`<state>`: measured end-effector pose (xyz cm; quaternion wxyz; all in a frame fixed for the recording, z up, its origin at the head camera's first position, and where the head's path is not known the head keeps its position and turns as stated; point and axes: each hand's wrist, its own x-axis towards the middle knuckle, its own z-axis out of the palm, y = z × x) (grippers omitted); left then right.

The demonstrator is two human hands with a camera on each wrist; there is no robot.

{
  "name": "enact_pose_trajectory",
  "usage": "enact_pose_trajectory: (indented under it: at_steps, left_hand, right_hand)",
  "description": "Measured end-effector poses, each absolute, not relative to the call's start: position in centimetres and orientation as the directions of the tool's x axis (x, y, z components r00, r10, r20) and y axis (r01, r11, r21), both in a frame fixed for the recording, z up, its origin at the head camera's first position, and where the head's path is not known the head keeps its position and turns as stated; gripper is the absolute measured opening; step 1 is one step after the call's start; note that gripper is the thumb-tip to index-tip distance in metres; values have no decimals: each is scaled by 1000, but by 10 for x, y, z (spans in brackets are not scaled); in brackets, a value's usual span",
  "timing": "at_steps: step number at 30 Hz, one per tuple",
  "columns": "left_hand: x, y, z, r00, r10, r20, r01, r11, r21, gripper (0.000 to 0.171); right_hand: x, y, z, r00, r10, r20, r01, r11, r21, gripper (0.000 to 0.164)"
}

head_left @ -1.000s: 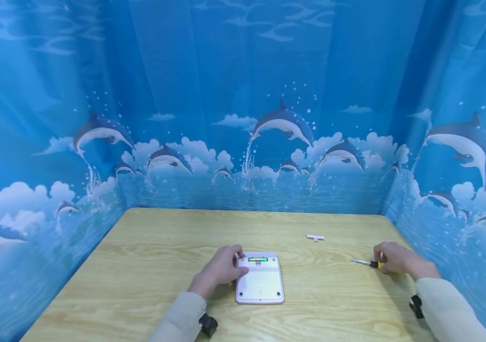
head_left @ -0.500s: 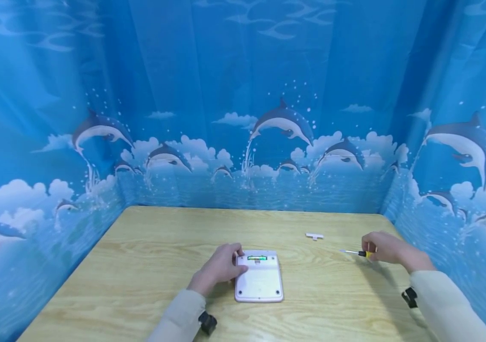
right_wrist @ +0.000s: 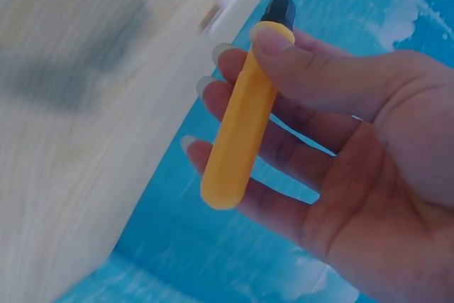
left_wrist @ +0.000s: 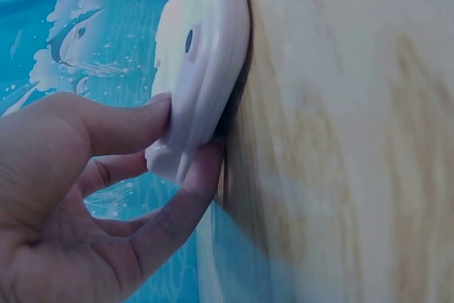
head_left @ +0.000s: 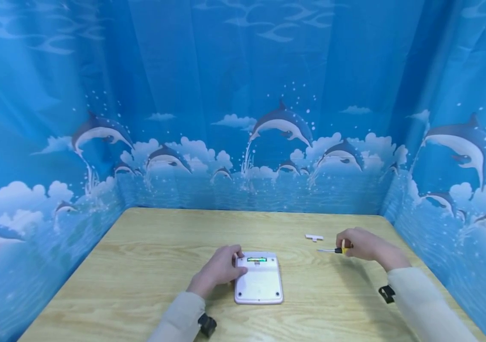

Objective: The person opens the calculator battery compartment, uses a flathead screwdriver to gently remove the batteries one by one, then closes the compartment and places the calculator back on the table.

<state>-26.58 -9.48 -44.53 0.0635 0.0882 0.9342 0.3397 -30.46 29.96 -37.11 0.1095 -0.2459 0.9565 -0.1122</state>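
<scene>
A white calculator [head_left: 260, 282] lies back side up on the table, with dark screw holes near its corners. In the slot near its far edge sits a green battery [head_left: 257, 260]. My left hand [head_left: 219, 268] grips the calculator's left edge; in the left wrist view the thumb lies on top and a finger [left_wrist: 204, 168] is under the rim. Away to the right, my right hand [head_left: 360, 244] holds a screwdriver [right_wrist: 241, 133] by its yellow handle, thumb against the black collar. Its metal shaft [head_left: 326, 250] points left, above the table.
A small white T-shaped battery cover [head_left: 314, 237] lies on the wood-grain table [head_left: 174, 237], beyond the screwdriver tip. A blue curtain [head_left: 204, 95] with dolphins stands around the table's back and sides.
My right hand has moved left with the screwdriver, bringing it nearer the calculator and the battery cover. The left hand and calculator have stayed in place.
</scene>
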Motion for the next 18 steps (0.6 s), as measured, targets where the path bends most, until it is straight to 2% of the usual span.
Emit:
enact_pose_trajectory:
  at_steps: [8,18]
  left_hand:
    - [-265,-95,-444,-976,208,-59,121,751,649,27]
    - [-265,-95,-445,-977,205,-61,118,752,649,26]
  right_hand:
    - [-306,258,-366,-827,-553,-99,-500,805,-319,19]
    - [-308,215,-362,-823,-563,-77,-522,802,-290,18]
